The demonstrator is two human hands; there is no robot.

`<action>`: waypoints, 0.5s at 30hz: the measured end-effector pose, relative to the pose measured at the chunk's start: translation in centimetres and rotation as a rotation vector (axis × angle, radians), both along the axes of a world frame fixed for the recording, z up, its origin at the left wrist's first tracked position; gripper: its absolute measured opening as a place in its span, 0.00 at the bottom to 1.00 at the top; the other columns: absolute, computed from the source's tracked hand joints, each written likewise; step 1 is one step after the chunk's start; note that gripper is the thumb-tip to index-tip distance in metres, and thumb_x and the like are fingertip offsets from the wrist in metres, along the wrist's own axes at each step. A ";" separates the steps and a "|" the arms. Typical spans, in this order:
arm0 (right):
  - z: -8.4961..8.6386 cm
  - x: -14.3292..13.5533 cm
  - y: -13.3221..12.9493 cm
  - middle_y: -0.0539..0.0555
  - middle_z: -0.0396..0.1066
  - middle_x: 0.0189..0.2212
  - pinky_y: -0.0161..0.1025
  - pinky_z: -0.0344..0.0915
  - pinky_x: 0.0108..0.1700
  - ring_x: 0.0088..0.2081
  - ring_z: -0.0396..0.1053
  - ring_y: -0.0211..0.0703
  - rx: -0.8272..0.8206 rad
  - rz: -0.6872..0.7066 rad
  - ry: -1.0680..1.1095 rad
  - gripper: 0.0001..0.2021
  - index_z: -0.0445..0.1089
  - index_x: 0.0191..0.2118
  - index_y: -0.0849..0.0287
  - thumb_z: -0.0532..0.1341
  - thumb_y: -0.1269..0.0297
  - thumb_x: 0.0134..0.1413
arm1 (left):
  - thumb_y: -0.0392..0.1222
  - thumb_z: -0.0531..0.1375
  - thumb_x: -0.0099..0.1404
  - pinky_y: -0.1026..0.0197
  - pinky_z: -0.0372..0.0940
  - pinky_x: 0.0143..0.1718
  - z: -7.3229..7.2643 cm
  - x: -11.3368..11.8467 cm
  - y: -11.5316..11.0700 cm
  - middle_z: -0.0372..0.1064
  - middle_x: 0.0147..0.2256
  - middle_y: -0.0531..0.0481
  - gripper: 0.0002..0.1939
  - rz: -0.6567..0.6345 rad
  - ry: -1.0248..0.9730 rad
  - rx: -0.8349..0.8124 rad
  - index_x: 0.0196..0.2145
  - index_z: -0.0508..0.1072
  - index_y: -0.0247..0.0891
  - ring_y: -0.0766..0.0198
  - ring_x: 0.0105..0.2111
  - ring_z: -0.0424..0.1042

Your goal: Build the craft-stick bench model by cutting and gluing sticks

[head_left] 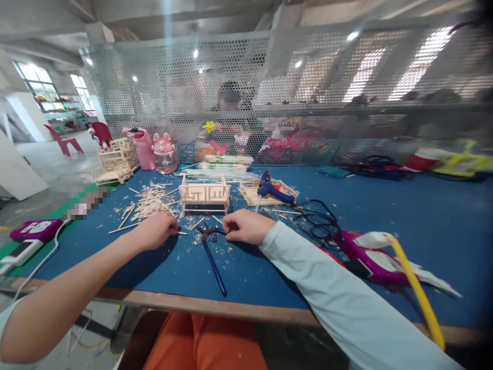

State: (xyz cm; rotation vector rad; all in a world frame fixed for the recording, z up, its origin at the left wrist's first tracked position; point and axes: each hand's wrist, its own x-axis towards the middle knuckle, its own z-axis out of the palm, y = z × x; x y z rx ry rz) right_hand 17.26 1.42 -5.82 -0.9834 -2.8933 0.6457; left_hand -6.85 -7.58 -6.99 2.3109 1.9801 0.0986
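Between the left hand point(164, 228), its grip pinching a small stick point(182, 233), and the right hand point(244, 226) lie the pliers point(213, 263). The right grip is curled beside their other handle; whether it holds it, I cannot tell. Just beyond both grips stands a wooden frame point(187, 193) on the table point(269, 280); loose sticks point(152, 201) crowd the left grip's far side. Past the right grip, a blue glue gun point(276, 192) rests across a second wooden piece point(248, 194), its black cord point(316, 225) looping right. White marks on the purple block point(38, 230) far left and green print on the bagged sticks point(227, 166) are illegible. A perforated screen point(165, 72) partly hides a person point(230, 115), whose face is blurred; pixelation covers something left of the left grip.
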 end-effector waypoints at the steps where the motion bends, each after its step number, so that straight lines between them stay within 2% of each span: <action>1: -0.1 0.0 0.1 0.45 0.63 0.18 0.31 0.53 0.27 0.22 0.58 0.33 -0.005 -0.002 -0.001 0.03 0.68 0.24 0.59 0.63 0.68 0.43 | 0.36 0.54 0.60 0.62 0.59 0.34 0.2 -0.1 0.0 0.72 0.32 0.46 0.08 0.007 0.005 -0.001 0.28 0.73 0.38 0.59 0.34 0.69; 5: -0.1 0.0 0.0 0.45 0.61 0.18 0.31 0.51 0.25 0.21 0.56 0.32 0.009 -0.002 0.030 0.05 0.65 0.23 0.60 0.63 0.68 0.42 | 0.36 0.52 0.62 0.63 0.59 0.32 1.6 0.5 -0.5 0.73 0.30 0.50 0.09 0.020 -0.118 0.076 0.30 0.72 0.39 0.61 0.31 0.69; 8: 0.1 0.1 -0.1 0.45 0.61 0.18 0.31 0.52 0.26 0.22 0.57 0.32 0.031 0.015 0.223 0.06 0.66 0.25 0.60 0.62 0.64 0.44 | 0.37 0.53 0.63 0.64 0.61 0.35 2.3 2.1 -0.6 0.74 0.32 0.51 0.08 -0.046 -0.267 0.218 0.32 0.72 0.39 0.63 0.33 0.70; 12: 0.2 0.1 -0.1 0.47 0.64 0.21 0.32 0.55 0.27 0.22 0.59 0.34 0.071 0.004 0.504 0.14 0.70 0.37 0.62 0.61 0.57 0.48 | 0.34 0.53 0.63 0.63 0.63 0.38 2.1 4.2 0.1 0.74 0.33 0.50 0.09 -0.129 -0.322 0.327 0.33 0.73 0.38 0.64 0.34 0.71; 15: 0.0 0.0 0.1 0.50 0.68 0.21 0.33 0.56 0.29 0.23 0.61 0.34 0.110 0.051 0.500 0.13 0.73 0.33 0.63 0.56 0.59 0.53 | 0.33 0.53 0.63 0.63 0.63 0.39 1.6 5.3 0.7 0.75 0.34 0.50 0.09 -0.179 -0.318 0.325 0.33 0.73 0.38 0.64 0.35 0.71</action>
